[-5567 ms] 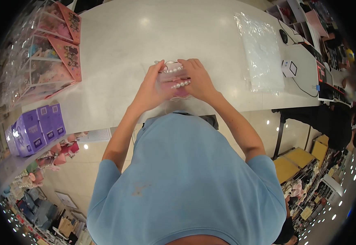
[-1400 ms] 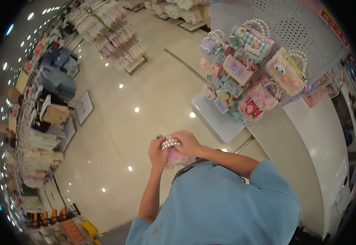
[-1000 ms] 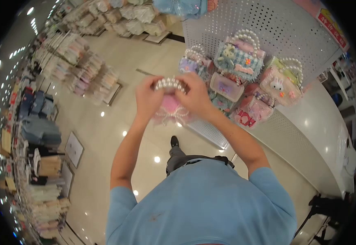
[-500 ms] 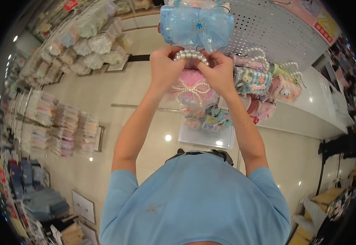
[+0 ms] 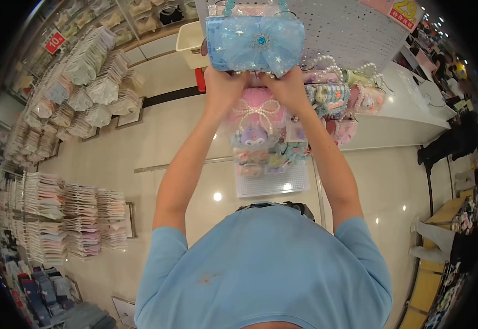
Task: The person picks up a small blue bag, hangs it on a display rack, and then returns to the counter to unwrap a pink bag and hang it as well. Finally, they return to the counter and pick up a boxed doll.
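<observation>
Hands: left hand (image 5: 223, 86) and right hand (image 5: 289, 88) both gripping the pink purse (image 5: 256, 112) up top
Spot: tucked right under the blue bow bag (image 5: 255, 43)

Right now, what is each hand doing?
Left hand: closed on the pink bag, at its top.
Right hand: closed on the same bag's top.

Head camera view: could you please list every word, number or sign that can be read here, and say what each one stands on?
"10" on a red sign above the racks of folded garments at upper left.
"29" in yellow on a red sign at the top of the white pegboard; the small characters beneath it are too blurred to read.
Nothing legible shows on the blue bow bag, the pink pearl-bow bag or the other hanging bags.
</observation>
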